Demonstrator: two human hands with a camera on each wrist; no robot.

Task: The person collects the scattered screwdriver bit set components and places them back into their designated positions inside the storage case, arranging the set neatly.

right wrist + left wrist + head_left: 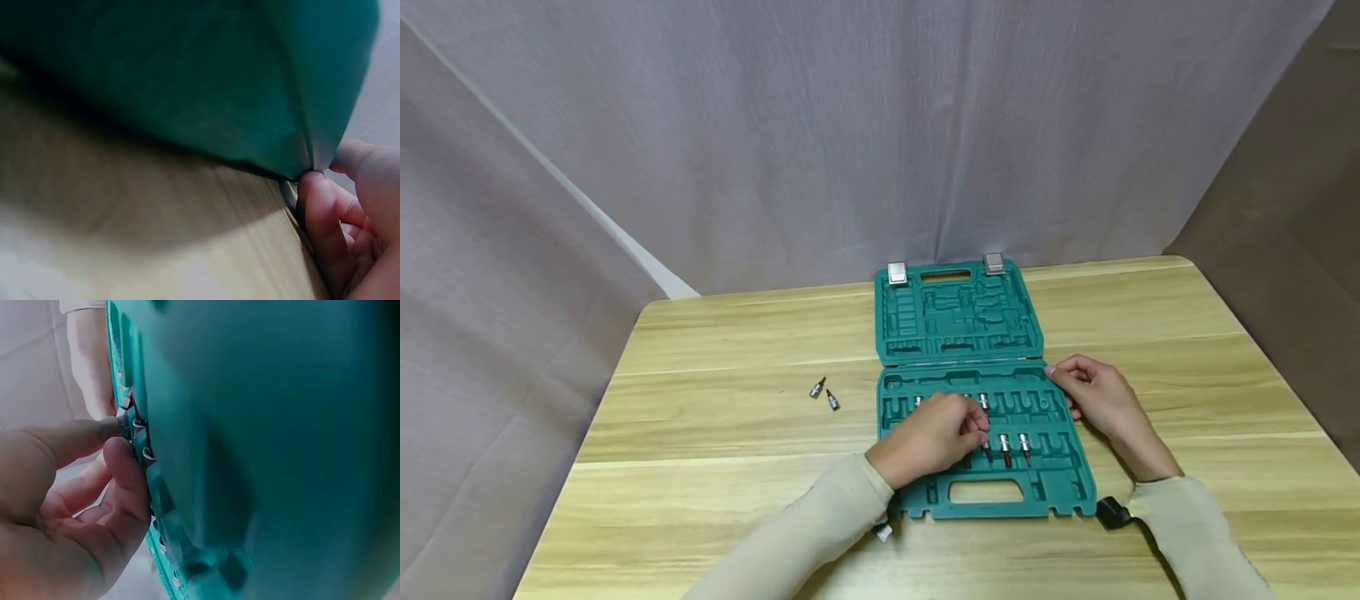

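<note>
The green tool case [970, 392] lies open on the worktop [715, 433], its right edge steadied by the right hand [1101, 400], fingers curled against the corner, while the left hand [932, 437] pinches a bit [987, 447] in its lower tray.

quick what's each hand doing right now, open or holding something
Left hand: fingers pinch a bit in the green tool case.
Right hand: fingers curled on the case's right edge, holding it.

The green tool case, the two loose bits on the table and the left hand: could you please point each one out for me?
green tool case [958, 312]: head view, on the moulded inside of the open lid.
loose bits [832, 401]: head view, on the nearer of the two bits.
left hand [934, 437]: head view, on the back of the hand.
</note>
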